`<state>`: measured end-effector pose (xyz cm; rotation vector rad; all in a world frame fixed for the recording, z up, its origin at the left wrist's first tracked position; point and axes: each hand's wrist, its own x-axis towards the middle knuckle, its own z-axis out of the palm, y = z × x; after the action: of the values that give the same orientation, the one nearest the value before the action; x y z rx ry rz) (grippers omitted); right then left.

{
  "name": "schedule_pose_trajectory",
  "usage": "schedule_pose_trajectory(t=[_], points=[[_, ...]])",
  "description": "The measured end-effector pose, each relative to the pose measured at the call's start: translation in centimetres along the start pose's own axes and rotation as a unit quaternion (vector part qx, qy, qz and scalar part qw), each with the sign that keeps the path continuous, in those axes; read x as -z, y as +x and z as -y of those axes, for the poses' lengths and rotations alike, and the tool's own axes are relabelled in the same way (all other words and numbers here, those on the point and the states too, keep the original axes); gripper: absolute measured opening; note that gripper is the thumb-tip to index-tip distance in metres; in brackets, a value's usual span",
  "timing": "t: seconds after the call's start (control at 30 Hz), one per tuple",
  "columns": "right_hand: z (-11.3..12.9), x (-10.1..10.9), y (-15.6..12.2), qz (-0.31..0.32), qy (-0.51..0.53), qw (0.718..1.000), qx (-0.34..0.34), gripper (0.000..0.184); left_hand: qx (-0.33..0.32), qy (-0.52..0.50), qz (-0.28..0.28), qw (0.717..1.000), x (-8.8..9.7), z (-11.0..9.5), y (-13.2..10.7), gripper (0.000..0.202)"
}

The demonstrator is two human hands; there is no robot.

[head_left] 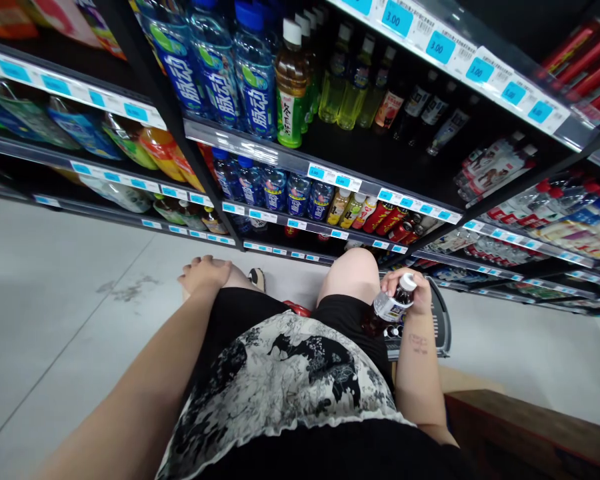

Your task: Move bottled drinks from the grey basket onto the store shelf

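In my right hand (pixel 420 293) is a dark drink bottle (pixel 391 308) with a white cap and pale label. The fingers wrap round its upper part, and the bottle tilts with its cap up and away from me. Below it, partly hidden by the bottle and forearm, sits a grey basket (pixel 443 327) on the floor, with white caps showing inside. My left hand (pixel 206 277) lies flat over my left knee, fingers spread and holding nothing.
Ahead stand shelves of drinks, with large blue-capped bottles (pixel 253 73), a brown tea bottle (pixel 291 87) and dark bottles (pixel 423 100) on one level. Smaller bottles (pixel 297 193) and cans fill a lower level. A brown cardboard box (pixel 530 433) is at the right.
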<state>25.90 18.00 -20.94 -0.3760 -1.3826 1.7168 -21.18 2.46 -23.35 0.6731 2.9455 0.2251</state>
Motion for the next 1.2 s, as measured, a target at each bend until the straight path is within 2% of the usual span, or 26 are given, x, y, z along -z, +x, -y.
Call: schedule_pose_trajectory(t=[0.1,0.43,0.7,0.87,1.2], points=[[0.0,-0.4,0.1,-0.009,0.003,1.000,0.000,0.056,-0.001,-0.007,0.000,1.000,-0.1,-0.2,0.1,0.071],[0.0,-1.0,0.5,0.030,-0.018,0.999,-0.011,0.057,-0.022,-0.004,0.010,1.000,-0.2,-1.5,-0.1,0.069],[-0.4,-1.0,0.7,0.026,-0.026,0.999,-0.023,0.060,-0.039,-0.004,0.013,0.999,0.2,-2.4,-0.8,0.067],[-0.6,-0.8,0.8,0.033,-0.031,0.999,-0.020,0.058,-0.044,-0.010,0.016,0.999,0.5,-2.4,-1.0,0.067],[-1.3,0.2,1.2,0.045,-0.052,0.997,-0.028,0.064,-0.040,-0.011,0.012,0.999,-0.2,-1.9,-0.3,0.070]])
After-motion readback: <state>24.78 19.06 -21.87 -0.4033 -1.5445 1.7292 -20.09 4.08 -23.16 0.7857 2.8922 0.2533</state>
